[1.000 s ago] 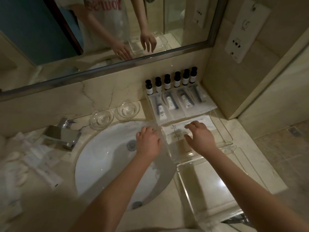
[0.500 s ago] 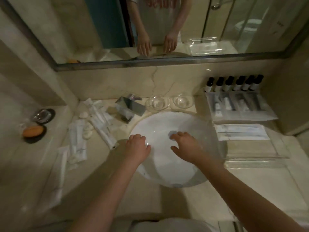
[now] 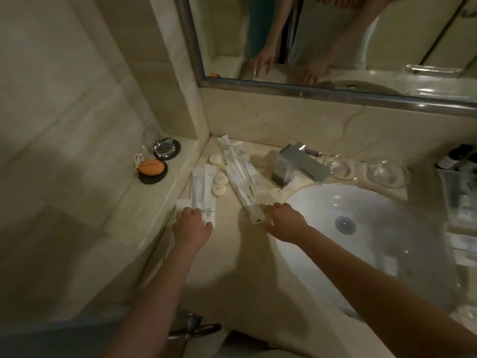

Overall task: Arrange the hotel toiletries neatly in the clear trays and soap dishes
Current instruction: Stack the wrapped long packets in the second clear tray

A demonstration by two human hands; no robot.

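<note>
White packets [image 3: 204,192] by counter [image 3: 227,254] edge — left hand [image 3: 192,227] grips them; right hand [image 3: 285,222] unclear.

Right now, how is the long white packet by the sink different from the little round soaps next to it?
The long packet is thin, flat and stretched out; the round soaps are small and pebble-shaped. The packet's near end is at the right hand; no hand touches the soaps. Both are pale white and lie on the counter left of the sink.
</note>
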